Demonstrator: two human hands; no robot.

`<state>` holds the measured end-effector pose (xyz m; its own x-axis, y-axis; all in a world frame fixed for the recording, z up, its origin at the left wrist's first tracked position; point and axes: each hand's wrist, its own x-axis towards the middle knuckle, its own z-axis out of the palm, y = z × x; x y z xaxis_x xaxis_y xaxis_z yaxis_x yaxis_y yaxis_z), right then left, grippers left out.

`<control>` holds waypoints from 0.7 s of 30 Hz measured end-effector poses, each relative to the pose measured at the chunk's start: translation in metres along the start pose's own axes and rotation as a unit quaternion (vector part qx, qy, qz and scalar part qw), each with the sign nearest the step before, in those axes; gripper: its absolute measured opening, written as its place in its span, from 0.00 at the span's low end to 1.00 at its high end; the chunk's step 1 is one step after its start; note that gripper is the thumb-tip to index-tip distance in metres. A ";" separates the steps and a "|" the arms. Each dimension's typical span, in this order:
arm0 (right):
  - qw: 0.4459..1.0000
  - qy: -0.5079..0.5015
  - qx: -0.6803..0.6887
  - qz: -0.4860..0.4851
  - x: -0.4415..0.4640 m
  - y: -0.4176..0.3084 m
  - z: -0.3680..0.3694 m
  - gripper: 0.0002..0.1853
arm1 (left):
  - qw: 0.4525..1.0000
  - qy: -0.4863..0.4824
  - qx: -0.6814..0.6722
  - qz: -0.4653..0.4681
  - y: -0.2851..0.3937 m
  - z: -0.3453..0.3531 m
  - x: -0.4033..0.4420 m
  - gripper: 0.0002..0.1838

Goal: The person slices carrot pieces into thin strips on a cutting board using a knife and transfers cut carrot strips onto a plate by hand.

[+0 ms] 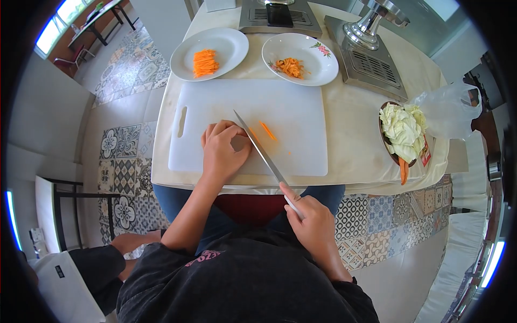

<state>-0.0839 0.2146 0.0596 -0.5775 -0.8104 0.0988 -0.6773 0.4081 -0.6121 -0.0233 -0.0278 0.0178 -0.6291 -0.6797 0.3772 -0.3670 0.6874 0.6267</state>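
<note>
My right hand (311, 218) is wrapped round the handle of a long knife (264, 155), whose blade slants up and left over the white cutting board (301, 124). On the board, my left hand (223, 148) has its fingers curled down beside the blade; whatever lies under them is hidden. A sliver of carrot shows along the blade's edge. Just right of the blade lie thin carrot strips (267, 131). Behind the board, an oval white plate (234, 46) holds a neat pile of carrot sticks (205, 63), and a flowered plate (323, 67) holds carrot scraps (291, 67).
At the right, a brown dish (383, 134) holds cabbage (403, 129), with carrot (403, 171) protruding, beside a clear plastic bag (449, 110). Metal stands (377, 62) occupy the table's back. Another person (70, 285) is at the lower left.
</note>
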 end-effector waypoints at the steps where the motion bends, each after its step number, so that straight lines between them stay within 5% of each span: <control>1: 1.000 0.004 0.002 0.000 0.001 0.002 -0.001 0.30 | 1.000 -0.002 0.004 0.004 0.002 0.000 -0.001 0.09; 10: 0.996 -0.024 0.071 0.053 0.014 0.008 -0.022 0.28 | 0.998 0.002 -0.024 0.064 -0.005 -0.001 -0.005 0.12; 13: 0.972 -0.043 0.214 0.089 0.010 0.009 -0.024 0.27 | 0.994 0.008 -0.024 0.103 -0.007 -0.002 -0.006 0.12; 21: 0.969 -0.069 0.208 0.114 0.006 0.008 -0.025 0.25 | 0.991 -0.002 0.020 0.132 -0.006 -0.004 -0.013 0.10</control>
<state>-0.1044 0.2239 0.0747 -0.6045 -0.7793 -0.1653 -0.2795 0.4018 -0.8720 -0.0102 -0.0242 0.0125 -0.7097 -0.4742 0.5210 -0.2166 0.8506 0.4791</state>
